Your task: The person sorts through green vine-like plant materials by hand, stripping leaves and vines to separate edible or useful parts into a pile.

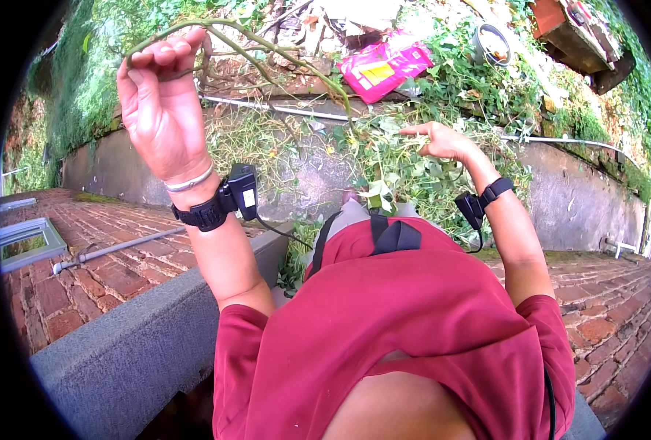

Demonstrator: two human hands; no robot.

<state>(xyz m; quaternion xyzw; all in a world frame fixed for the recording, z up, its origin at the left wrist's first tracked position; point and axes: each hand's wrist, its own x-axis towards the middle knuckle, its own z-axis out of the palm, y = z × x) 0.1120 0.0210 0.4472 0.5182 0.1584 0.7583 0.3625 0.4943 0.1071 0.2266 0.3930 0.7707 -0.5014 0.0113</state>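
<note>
My left hand (163, 113) is raised at the upper left, palm up, with its fingers curled around a bent green vine stem (237, 27). From my fingers the stem arches to the right, and its thinner branches hang down towards the ground. My right hand (447, 142) is over a heap of cut leafy vines (397, 165), index finger stretched out to the left and thumb apart below it. Leaves and stems show between finger and thumb; its other fingers are hidden, so whether it grips any is unclear.
A pink plastic bag (383, 69) lies on the overgrown bank beside a grey pot (491, 45). A white pipe (281, 109) follows the bank's foot. Brick walls (133, 269) rise behind me on both sides, with a grey concrete ledge (138, 324) at my left.
</note>
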